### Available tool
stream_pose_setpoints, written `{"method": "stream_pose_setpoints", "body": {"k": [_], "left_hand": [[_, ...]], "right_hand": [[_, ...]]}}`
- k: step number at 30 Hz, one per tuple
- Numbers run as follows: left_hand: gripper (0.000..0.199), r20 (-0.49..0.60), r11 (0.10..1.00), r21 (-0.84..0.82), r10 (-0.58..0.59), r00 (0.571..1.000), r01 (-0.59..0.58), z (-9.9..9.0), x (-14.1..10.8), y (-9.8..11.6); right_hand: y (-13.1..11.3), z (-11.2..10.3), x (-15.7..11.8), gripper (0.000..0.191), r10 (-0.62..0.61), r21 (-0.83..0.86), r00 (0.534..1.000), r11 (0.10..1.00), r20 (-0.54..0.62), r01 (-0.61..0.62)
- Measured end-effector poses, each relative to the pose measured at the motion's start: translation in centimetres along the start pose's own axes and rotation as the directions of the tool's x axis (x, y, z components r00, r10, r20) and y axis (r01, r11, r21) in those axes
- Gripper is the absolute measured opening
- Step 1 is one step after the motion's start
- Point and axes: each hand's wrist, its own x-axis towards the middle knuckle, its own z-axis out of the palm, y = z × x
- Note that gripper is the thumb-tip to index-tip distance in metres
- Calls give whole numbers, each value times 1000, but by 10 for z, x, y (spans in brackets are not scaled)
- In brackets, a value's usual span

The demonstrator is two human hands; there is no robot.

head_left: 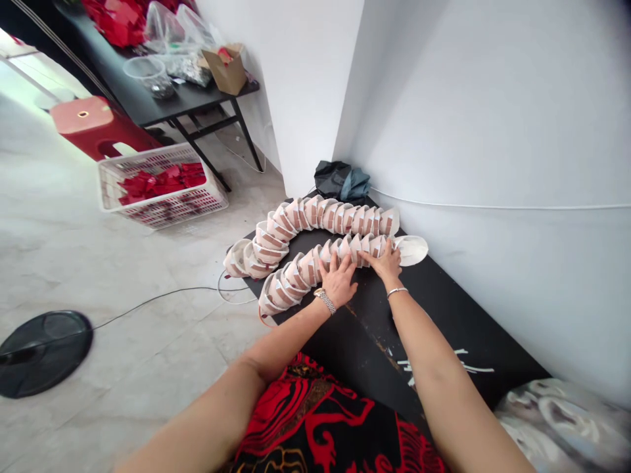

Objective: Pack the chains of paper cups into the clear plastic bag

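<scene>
Brightness: bright, even, daylight-like across the whole view, with the white wall right of the black tabletop pale and softly lit.
Light source: strongest beyond the tabletop at far left, where a bright opening burns almost white.
Glare: a pale sheen spreads over the tiled floor left of the tabletop.
Shadows: soft and faint, with small dark ones beneath the left hand and right hand on the tabletop.
Distortion: wide-angle bowing stretches the frame's edges.
Focus: fairly sharp around the tabletop; the grey cloth at its near right end looks soft.

left hand and right hand palm-down, fingers spread, bare arms reaching forward
</scene>
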Motion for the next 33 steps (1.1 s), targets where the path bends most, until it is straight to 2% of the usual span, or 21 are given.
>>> {"method": "stream_pose_setpoints", "body": {"k": [8, 13, 17, 21, 25, 28, 33], "left_hand": [[64, 15, 1000, -18, -16, 1000, 17, -6, 3, 2], [56, -51, 1000, 6, 11, 999, -11, -26, -25, -9], [55, -84, 997, 39, -57, 995, 60, -41, -50, -25], [57, -49, 992, 20, -121, 991, 122, -39, -56, -31], [58, -10, 995, -16, -101, 995, 101, -31, -48, -26], [57, -13, 995, -28, -99, 995, 99, -32, -47, -24], [58, -22, 996, -20, -92, 995, 92, -44, -72, -31]], "right_hand": [[-1, -3, 0, 126, -6, -2, 1000, 1000, 8, 6], [0, -3, -1, 123, -10, -8, 1000, 1000, 7, 10], [0, -3, -1, 125, -10, -4, 1000, 1000, 5, 10], [1, -4, -1, 126, -5, 1, 1000, 1000, 6, 5], [1, -4, 0, 126, -9, -1, 1000, 1000, -7, 9], [1, -4, 0, 125, -11, -2, 1000, 1000, -5, 11], [1, -4, 1, 126, -4, 8, 1000, 1000, -13, 4]]}}
